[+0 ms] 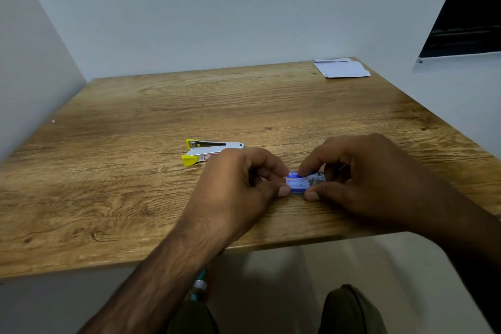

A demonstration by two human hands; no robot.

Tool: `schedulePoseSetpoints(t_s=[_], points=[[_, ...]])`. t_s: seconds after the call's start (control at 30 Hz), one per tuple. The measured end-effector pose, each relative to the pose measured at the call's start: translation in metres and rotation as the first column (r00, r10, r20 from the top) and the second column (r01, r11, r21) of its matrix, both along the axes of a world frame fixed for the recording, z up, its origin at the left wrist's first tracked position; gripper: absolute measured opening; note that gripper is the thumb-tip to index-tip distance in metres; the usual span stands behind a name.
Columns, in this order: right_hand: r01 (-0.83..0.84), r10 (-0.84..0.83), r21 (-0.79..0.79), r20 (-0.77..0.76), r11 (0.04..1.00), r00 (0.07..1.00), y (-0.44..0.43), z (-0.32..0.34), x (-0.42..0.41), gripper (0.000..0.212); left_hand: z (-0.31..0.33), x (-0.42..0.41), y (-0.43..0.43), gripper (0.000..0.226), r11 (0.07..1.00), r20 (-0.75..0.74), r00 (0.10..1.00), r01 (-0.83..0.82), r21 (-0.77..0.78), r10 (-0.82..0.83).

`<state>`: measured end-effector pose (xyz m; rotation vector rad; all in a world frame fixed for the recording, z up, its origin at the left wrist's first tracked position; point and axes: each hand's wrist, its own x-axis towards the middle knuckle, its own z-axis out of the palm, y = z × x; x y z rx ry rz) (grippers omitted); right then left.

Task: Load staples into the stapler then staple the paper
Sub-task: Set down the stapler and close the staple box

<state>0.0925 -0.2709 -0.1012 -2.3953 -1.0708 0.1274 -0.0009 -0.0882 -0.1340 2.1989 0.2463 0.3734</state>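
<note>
A small blue and white staple box (303, 182) sits just above the wooden table (135, 122) near its front edge, held between both hands. My left hand (238, 184) pinches its left end with thumb and fingers. My right hand (363, 179) grips its right end, thumb in front and fingers on top. A silver stapler with yellow ends (206, 151) lies open on the table to the left of the hands, partly hidden behind my left hand. White folded paper (342, 68) rests at the table's far right corner.
Grey-white walls close in the table at the back and on the left. A dark window (466, 16) is at the upper right. Below the table's front edge are my knees (349, 309) and a small bottle-like object (199, 286).
</note>
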Motion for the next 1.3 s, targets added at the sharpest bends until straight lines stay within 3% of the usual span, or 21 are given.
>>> schedulePoseSetpoints(t_s=[0.5, 0.73, 0.9, 1.03, 1.13, 1.3], points=[[-0.017, 0.018, -0.012, 0.067, 1.0, 0.998, 0.004, -0.007, -0.002, 0.023, -0.007, -0.004, 0.004, 0.013, 0.997, 0.039, 0.999, -0.022, 0.076, 0.019], [-0.115, 0.116, -0.031, 0.034, 0.993, 0.993, -0.003, 0.003, 0.014, 0.036, 0.004, 0.004, 0.005, 0.005, 0.995, 0.084, 0.996, 0.015, 0.103, -0.024], [-0.015, 0.005, 0.053, 0.172, 0.998, 0.985, -0.008, 0.016, 0.064, 0.037, 0.042, 0.054, -0.001, 0.005, 0.979, 0.183, 0.978, 0.069, 0.19, -0.104], [0.149, -0.162, 0.08, 0.199, 0.986, 0.966, -0.003, 0.02, 0.131, 0.039, 0.057, 0.122, -0.01, 0.032, 0.914, 0.072, 0.985, 0.119, 0.387, -0.159], [0.277, -0.283, 0.058, 0.2, 0.959, 0.938, 0.002, 0.018, 0.169, 0.05, 0.055, 0.169, -0.018, 0.048, 0.807, -0.017, 0.988, 0.135, 0.575, -0.154], [0.42, -0.423, 0.053, 0.163, 0.906, 0.891, 0.008, 0.008, 0.211, 0.062, 0.047, 0.228, -0.029, 0.055, 0.673, -0.131, 0.983, 0.182, 0.717, -0.126]])
